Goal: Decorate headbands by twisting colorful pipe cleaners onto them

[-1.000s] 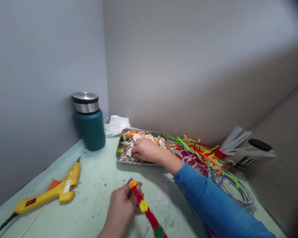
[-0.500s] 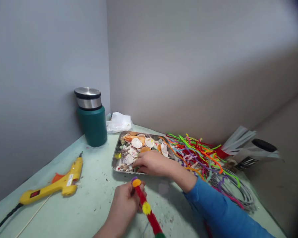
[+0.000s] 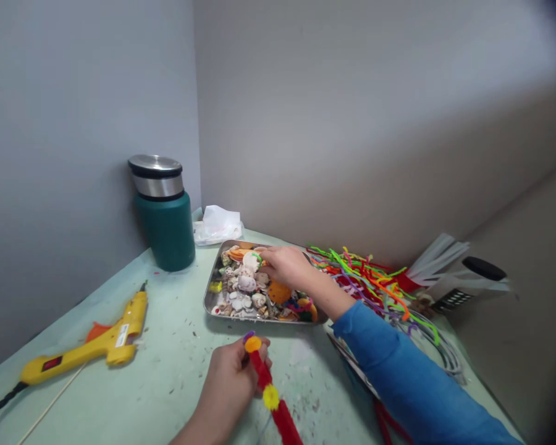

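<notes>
My left hand (image 3: pixel 234 377) is closed around a fuzzy red pipe-cleaner strip (image 3: pixel 261 369) carrying an orange disc (image 3: pixel 253 344) at its upper end and a yellow disc (image 3: pixel 271 397) lower down. A bit of purple shows behind the orange one. Over the metal tray (image 3: pixel 208 303), my right hand (image 3: pixel 285 266) has its fingertips pinched at the edge of a white seashell (image 3: pixel 250 262), beside a small green piece. Small shells (image 3: pixel 247 283) fill the tray, along with an orange shell (image 3: pixel 278 292) and a yellow piece (image 3: pixel 215 287).
A yellow glue gun (image 3: pixel 92 346) lies at the left with its cord and a thin stick (image 3: pixel 50 405). Behind stand a green flask (image 3: pixel 165 228) and a white crumpled wrapper (image 3: pixel 219 224). Coloured pipe cleaners (image 3: pixel 352 272), coiled grey wire (image 3: pixel 438 346) and a clear container (image 3: pixel 472 287) sit at the right.
My right hand has moved from the tray's front to its back, and shells there are shifted, uncovering an orange shell and coloured bits at the right. My left hand keeps its hold.
</notes>
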A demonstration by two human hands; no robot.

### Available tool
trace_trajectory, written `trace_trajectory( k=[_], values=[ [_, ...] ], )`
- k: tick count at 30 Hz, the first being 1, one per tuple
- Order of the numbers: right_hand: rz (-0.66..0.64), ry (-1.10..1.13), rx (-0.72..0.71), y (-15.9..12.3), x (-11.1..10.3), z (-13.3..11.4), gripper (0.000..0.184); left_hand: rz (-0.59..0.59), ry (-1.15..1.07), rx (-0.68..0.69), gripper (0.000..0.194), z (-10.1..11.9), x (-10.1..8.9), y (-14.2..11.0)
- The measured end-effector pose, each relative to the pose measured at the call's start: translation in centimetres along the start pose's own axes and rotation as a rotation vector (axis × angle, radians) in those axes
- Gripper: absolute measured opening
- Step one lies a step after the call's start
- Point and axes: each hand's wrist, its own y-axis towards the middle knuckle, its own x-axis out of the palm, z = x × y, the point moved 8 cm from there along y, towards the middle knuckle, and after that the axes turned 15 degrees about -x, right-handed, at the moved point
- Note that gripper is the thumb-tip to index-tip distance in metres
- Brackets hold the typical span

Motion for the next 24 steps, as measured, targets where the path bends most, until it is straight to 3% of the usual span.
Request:
trace_trajectory(
  k=[4,7,10,13,18,24],
  values=[
    [0.083,0.076,-0.038,-0.7,-0.9,-1.0,0.023,0.011,0.022,0.013,0.034,0.2,0.0,-0.2],
    [0.167,0.104,-0.145,-0.9,-1.9,-2.7,0.018,-0.004,0.021,0.015,0.033,0.3,0.2,-0.2],
    [0.162,0.077,-0.315,-0.3,-1.8,-5.1,0.019,-0.017,0.008,0.024,0.032,0.3,0.2,-0.2],
    [0.132,0.025,-0.390,1.1,-0.8,-7.0,0.017,-0.007,0.019,0.034,0.032,0.1,0.0,-0.1],
    [0.106,-0.080,-0.373,4.2,1.1,-8.6,0.015,0.025,0.023,0.059,0.031,0.0,-0.3,0.1],
    [0.104,-0.064,-0.294,6.2,2.4,-8.7,0.014,0.036,0.050,0.091,0.027,0.0,-0.4,0.1]
  ],
)
